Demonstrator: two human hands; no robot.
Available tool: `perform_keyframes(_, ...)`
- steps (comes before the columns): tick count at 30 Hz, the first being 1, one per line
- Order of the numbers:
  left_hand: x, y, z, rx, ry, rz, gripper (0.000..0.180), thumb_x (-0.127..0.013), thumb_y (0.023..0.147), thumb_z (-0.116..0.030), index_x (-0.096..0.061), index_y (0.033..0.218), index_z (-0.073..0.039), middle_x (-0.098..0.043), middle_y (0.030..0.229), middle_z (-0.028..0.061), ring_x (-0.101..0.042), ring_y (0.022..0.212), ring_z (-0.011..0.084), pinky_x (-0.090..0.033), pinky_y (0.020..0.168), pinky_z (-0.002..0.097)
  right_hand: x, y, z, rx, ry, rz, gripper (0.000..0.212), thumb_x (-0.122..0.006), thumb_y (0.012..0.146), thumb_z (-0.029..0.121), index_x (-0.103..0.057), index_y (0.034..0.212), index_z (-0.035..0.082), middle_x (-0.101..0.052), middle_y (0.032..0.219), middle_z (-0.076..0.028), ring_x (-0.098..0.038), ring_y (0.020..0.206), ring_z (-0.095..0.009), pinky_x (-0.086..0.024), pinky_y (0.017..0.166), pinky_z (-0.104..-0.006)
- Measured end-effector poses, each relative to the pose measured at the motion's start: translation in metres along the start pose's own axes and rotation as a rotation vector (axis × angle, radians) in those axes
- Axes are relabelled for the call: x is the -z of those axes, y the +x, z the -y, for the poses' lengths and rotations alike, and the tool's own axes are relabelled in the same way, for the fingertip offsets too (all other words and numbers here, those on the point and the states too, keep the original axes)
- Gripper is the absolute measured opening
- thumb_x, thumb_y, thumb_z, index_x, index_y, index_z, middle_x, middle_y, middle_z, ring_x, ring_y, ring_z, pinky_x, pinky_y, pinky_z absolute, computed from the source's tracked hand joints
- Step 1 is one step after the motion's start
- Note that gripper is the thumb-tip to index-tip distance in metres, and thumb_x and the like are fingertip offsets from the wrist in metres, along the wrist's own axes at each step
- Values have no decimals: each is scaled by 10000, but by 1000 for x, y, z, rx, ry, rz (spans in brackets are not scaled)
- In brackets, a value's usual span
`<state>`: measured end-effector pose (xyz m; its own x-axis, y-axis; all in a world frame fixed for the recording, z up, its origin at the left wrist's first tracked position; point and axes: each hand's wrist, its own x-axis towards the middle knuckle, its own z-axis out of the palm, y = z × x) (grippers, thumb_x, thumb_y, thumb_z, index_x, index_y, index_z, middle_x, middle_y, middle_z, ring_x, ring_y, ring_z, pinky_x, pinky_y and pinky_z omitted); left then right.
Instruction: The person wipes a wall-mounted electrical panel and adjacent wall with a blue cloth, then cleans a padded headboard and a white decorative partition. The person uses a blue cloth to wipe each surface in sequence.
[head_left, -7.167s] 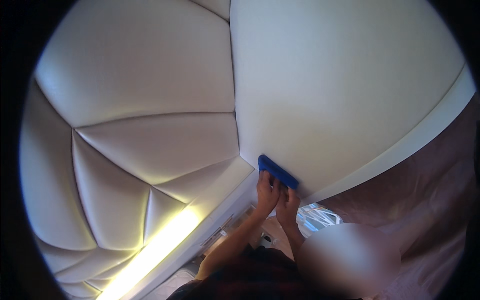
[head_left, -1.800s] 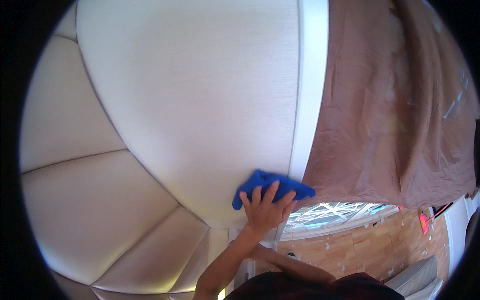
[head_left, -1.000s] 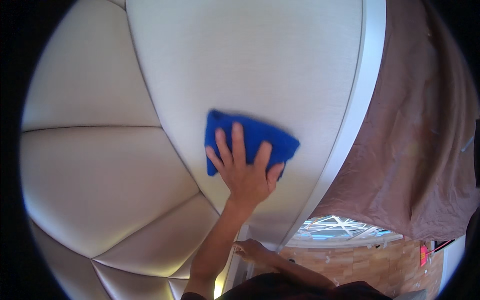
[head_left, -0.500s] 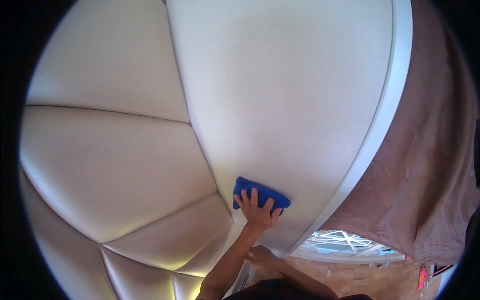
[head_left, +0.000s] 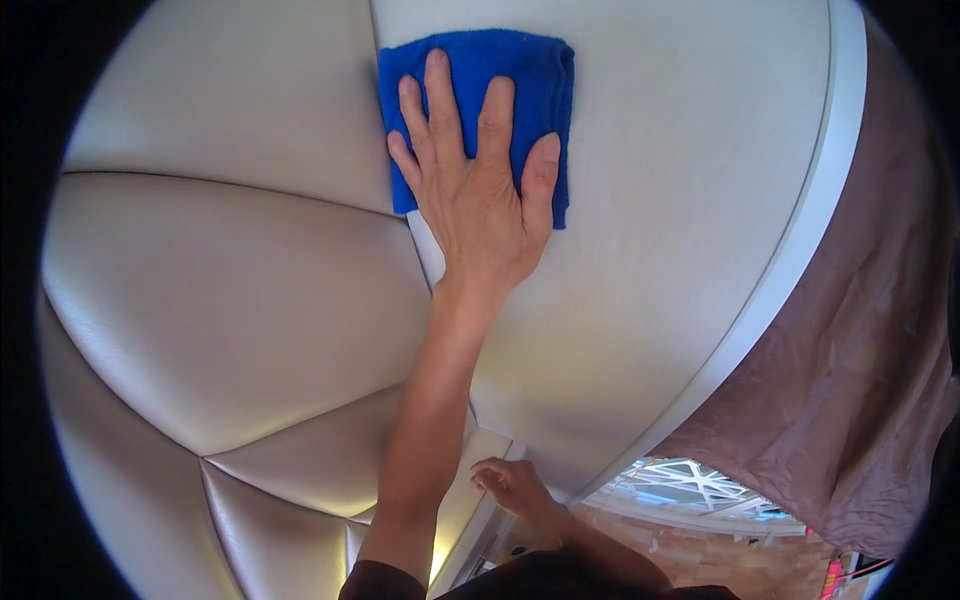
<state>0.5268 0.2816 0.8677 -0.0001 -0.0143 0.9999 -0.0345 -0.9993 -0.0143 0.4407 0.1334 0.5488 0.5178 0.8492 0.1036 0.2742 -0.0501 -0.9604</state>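
My left hand point(head_left: 480, 205) presses a folded blue cloth point(head_left: 535, 60) flat against a smooth pale panel point(head_left: 640, 250). Its fingers are spread across the cloth and the thumb points up along the right side. The cloth's left edge reaches the seam where padded, light-brown upholstered panels point(head_left: 230, 310) meet the pale one. Low in the picture, my right hand point(head_left: 510, 485) hovers near a pale ledge at the panel's foot. Its fingers are loosely bent and a little apart, with nothing visible in them.
White trim point(head_left: 790, 260) curves down the pale panel's right side. Beyond it hangs a brown sheet point(head_left: 850, 330). Below are a white lattice pattern point(head_left: 690, 485), a wood-toned floor point(head_left: 740, 565) with small scraps, and a red object point(head_left: 832, 578) at the lower right.
My left hand has slid the blue cloth far up the pale panel and slightly left. More of the cloth's face shows. My right hand has shifted slightly, its fingers now more visible.
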Motion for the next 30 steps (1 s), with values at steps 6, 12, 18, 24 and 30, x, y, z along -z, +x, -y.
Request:
perform_keyframes(6, 10, -59, 12, 16, -20, 75, 608, -463, 1041, -445, -431, 1490, -36, -184, 1663, 270, -165, 1507, 538, -125, 1152, 708, 4, -7, -14, -65, 176, -169, 183, -597, 1020, 108, -673, 1118, -27, -755, 916, -144, -748, 816, -192, -609, 758, -320)
perform_keyframes(12, 16, -160, -2, 95, -45, 185, 634, -393, 1055, -468, -321, 1561, -92, -144, 1627, 371, -135, 1483, 603, -111, 1138, 733, 9, -11, -43, -127, 355, -242, 185, -615, 1019, 108, -680, 1108, -41, -740, 900, -129, -731, 797, -179, -612, 740, -311)
perform_keyframes(18, 13, -310, -18, 204, -42, 189, 682, -393, 1051, -401, -145, 1628, -135, -102, 1629, 379, -130, 1461, 642, -105, 1131, 752, 13, -20, -64, -199, 303, -253, 162, -600, 1025, 105, -691, 1110, 0, -741, 902, -95, -728, 795, -160, -579, 706, -283)
perform_keyframes(24, 37, -408, -45, 440, -124, 327, 450, -542, 989, -328, -464, 1324, -39, -166, 1593, 407, -161, 1430, 673, -134, 1104, 790, 15, -34, -84, -168, -184, -208, 140, -631, 968, 76, -724, 991, -27, -741, 805, -98, -725, 734, -159, -577, 663, -297)
perform_keyframes(30, 20, -310, -70, 125, -130, 302, 530, -504, 1007, -394, -444, 1444, -100, -143, 1627, 365, -105, 1465, 644, -34, 1126, 778, 26, -42, -65, -244, -25, -315, 167, -654, 945, 113, -729, 959, -35, -744, 791, -121, -733, 718, -188, -580, 667, -332)
